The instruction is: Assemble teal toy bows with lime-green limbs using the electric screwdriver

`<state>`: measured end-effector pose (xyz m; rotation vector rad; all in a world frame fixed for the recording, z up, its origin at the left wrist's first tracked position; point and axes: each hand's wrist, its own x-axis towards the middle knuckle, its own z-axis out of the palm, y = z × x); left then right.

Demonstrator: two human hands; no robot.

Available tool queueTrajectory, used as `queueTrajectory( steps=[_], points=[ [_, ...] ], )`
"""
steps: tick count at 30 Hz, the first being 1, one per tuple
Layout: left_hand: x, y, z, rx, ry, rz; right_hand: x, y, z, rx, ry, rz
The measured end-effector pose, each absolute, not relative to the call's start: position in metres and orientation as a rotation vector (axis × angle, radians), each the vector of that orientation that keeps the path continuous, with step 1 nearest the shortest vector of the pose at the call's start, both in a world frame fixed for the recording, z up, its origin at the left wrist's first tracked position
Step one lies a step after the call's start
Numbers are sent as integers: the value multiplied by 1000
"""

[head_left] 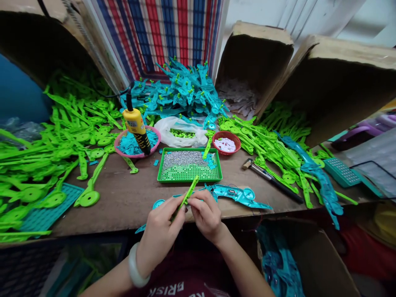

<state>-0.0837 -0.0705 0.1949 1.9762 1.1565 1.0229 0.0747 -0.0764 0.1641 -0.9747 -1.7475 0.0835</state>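
Observation:
Between my hands, above the table's front edge, is a slim bright green plastic piece. My left hand, with a pale bangle on its wrist, is closed around its lower part. The fingertips of my right hand pinch together at the side of the piece; whatever small thing they may hold is hidden. Just behind my hands lies a blue bow-shaped plastic part with thin wires on it. Beyond that stands a green perforated tray with many small metal bits.
A yellow-handled tool stands in a pink basket of blue pieces. A red bowl holds white pieces. To the right lies a hammer. Green parts pile up on both sides, with blue parts heaped behind.

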Motion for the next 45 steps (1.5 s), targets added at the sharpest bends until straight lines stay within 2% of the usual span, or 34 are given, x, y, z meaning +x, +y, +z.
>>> queueTrajectory(
  steps=[7, 12, 15, 18, 21, 24, 29, 37, 41, 45],
  points=[
    [-76, -76, 189, 1971, 1137, 1069, 61, -93, 160, -1074, -1461, 54],
    [-72, -85, 182, 1928, 1128, 1092, 54, -102, 158, -1124, -1451, 41],
    [-70, -91, 181, 1909, 1118, 1118, 52, -101, 163, -1124, -1188, 355],
    [-72, -93, 183, 1901, 1071, 1151, 54, -98, 170, -1028, -830, 907],
    [-76, -91, 185, 1935, 1011, 1171, 60, -93, 176, -912, -736, 1433],
    [-81, -89, 185, 1972, 984, 1187, 69, -90, 180, -888, -772, 1619],
    [-86, -88, 179, 1955, 938, 1163, 76, -85, 183, -925, -902, 1602],
    [-128, -27, 207, 1516, 1050, 941, 52, -21, 206, -1099, -1410, 1246],
    [-190, -4, 213, 1193, 1158, 1172, 37, -15, 198, -1040, -1581, 1236],
    [-227, -5, 184, 882, 1236, 1339, 49, -33, 163, -1151, -1910, 1142]
  ],
)
